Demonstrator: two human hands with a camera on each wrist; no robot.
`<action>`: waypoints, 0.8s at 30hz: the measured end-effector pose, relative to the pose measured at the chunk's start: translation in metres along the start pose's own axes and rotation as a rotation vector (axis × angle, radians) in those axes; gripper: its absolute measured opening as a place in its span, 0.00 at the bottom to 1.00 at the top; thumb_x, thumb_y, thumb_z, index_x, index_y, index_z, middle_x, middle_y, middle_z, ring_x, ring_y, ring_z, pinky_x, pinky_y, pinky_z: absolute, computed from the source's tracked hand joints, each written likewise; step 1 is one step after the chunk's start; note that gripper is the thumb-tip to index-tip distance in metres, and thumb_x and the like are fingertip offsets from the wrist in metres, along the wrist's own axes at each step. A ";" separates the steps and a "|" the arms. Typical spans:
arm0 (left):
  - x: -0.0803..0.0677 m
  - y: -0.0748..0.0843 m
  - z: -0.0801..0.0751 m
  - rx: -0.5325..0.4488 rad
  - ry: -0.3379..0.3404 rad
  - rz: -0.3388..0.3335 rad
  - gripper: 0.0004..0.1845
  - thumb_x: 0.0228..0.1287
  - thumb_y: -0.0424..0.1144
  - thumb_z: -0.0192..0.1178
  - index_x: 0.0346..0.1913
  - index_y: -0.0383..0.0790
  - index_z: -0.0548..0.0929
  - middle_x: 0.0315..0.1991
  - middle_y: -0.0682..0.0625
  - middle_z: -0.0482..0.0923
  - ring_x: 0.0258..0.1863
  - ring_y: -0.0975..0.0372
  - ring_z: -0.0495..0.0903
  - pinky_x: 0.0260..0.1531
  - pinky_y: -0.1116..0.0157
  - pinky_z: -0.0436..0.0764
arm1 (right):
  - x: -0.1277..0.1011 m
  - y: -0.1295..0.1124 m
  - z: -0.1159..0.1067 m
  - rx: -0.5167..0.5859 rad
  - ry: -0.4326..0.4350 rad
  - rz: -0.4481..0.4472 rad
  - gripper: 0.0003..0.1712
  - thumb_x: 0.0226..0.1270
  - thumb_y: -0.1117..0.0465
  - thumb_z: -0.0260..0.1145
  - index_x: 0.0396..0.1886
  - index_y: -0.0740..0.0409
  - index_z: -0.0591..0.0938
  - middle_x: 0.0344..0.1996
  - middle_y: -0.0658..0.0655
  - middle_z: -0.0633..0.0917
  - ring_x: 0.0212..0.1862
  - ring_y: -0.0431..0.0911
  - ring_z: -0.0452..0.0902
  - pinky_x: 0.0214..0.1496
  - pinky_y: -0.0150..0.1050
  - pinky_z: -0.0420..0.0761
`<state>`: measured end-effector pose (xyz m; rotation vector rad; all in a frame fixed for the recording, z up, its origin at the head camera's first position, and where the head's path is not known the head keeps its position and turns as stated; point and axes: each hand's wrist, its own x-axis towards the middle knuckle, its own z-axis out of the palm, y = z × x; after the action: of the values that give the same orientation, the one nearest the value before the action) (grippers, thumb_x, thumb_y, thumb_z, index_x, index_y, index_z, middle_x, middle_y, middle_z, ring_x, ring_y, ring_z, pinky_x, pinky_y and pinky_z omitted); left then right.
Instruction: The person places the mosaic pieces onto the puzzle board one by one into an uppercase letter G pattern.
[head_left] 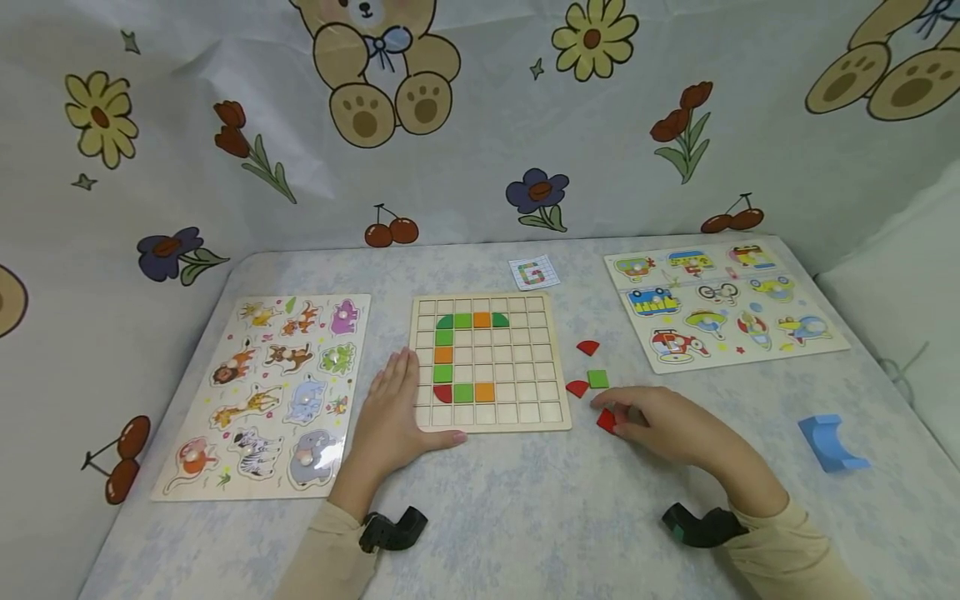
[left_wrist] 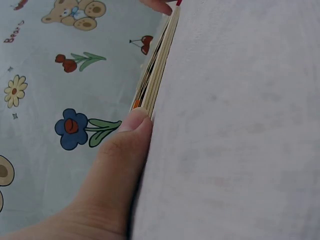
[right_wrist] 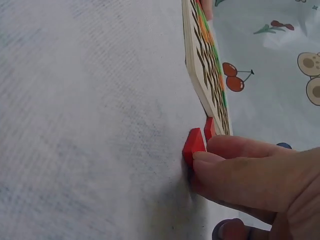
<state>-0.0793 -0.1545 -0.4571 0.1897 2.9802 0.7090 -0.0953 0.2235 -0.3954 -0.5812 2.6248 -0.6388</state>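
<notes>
A wooden grid board [head_left: 517, 367] lies mid-table, holding green, orange and red pieces in a bracket shape on its left half. My left hand [head_left: 393, 417] rests along its left side, fingers extended and thumb at the front edge; the left wrist view shows that thumb [left_wrist: 120, 150] against the board's edge. Right of the board, my right hand [head_left: 667, 425] pinches a red block [head_left: 606, 422] between thumb and fingers, low at the tabletop. In the right wrist view the thumb tip covers part of this red block [right_wrist: 193, 144]. Beside it lie two red quarter-round pieces [head_left: 588, 347] and a green square [head_left: 597, 379].
A small pattern card [head_left: 534, 272] lies behind the board. An animal puzzle [head_left: 352, 421] is at the left, a vehicle puzzle [head_left: 723, 333] at the back right. On the right sits a blue curved block [head_left: 828, 443]. A printed cloth [head_left: 465, 183] hangs behind the table.
</notes>
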 end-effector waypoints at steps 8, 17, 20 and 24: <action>0.000 -0.001 0.000 0.000 0.001 -0.001 0.79 0.33 0.82 0.65 0.80 0.36 0.41 0.82 0.44 0.37 0.81 0.52 0.37 0.80 0.50 0.43 | 0.002 0.000 0.002 0.001 0.010 0.007 0.11 0.58 0.56 0.76 0.39 0.44 0.83 0.31 0.43 0.77 0.37 0.40 0.71 0.38 0.32 0.73; 0.000 -0.001 0.000 0.001 -0.006 -0.008 0.79 0.33 0.82 0.65 0.80 0.37 0.40 0.82 0.44 0.36 0.81 0.52 0.36 0.80 0.51 0.42 | 0.012 -0.001 0.010 0.175 0.013 -0.015 0.11 0.60 0.54 0.75 0.33 0.42 0.78 0.25 0.44 0.77 0.30 0.41 0.71 0.29 0.30 0.71; -0.001 -0.001 -0.001 0.002 -0.005 -0.007 0.79 0.33 0.82 0.66 0.80 0.36 0.41 0.82 0.44 0.36 0.81 0.52 0.37 0.80 0.50 0.43 | 0.022 -0.005 0.012 0.228 0.042 -0.046 0.10 0.61 0.54 0.74 0.35 0.42 0.79 0.27 0.44 0.79 0.30 0.42 0.71 0.29 0.30 0.72; -0.001 -0.001 -0.001 0.003 -0.003 -0.006 0.79 0.33 0.82 0.66 0.80 0.36 0.41 0.82 0.44 0.36 0.81 0.52 0.37 0.80 0.51 0.43 | 0.039 -0.018 0.017 0.267 0.077 -0.092 0.08 0.62 0.55 0.73 0.36 0.43 0.80 0.28 0.45 0.79 0.30 0.42 0.71 0.30 0.30 0.72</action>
<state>-0.0787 -0.1555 -0.4567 0.1825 2.9779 0.7024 -0.1153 0.1845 -0.4100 -0.6072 2.5342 -1.0392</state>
